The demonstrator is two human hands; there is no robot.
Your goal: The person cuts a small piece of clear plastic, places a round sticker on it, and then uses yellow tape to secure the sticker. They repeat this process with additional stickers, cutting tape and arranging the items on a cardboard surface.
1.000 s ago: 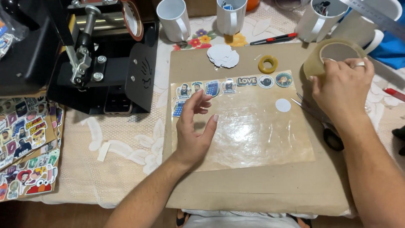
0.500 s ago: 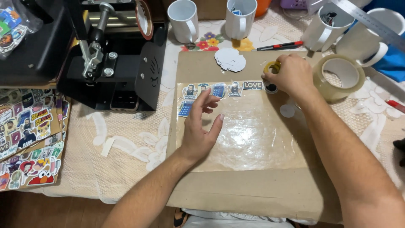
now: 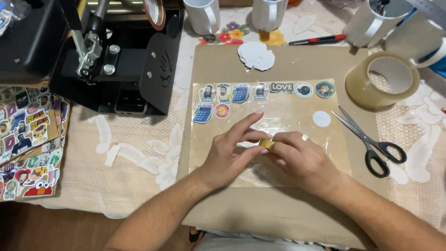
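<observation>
Both hands meet over the middle of a clear plastic sheet (image 3: 278,139) that lies on a brown cardboard board (image 3: 278,209) near the table's front edge. The right hand (image 3: 302,160) pinches a small roll of yellowish tape (image 3: 266,143) between thumb and forefinger, while the left hand (image 3: 227,155) has its fingers spread, thumb and fingertips touching the same roll. The work looks to be in its early part: nine stickers (image 3: 260,91) sit on the sheet, seven in a row along its far edge and two just below at the left, and most of the sheet is still bare. One blank white disc (image 3: 321,118) lies toward the sheet's right side, and a small pile of white cutouts (image 3: 256,56) rests at the board's far edge. To the right are one large roll of clear packing tape (image 3: 382,81) and one pair of scissors (image 3: 367,139). At least four white mugs (image 3: 204,15) stand along the table's far edge, and a black press machine (image 3: 111,60) sits at the far left.
</observation>
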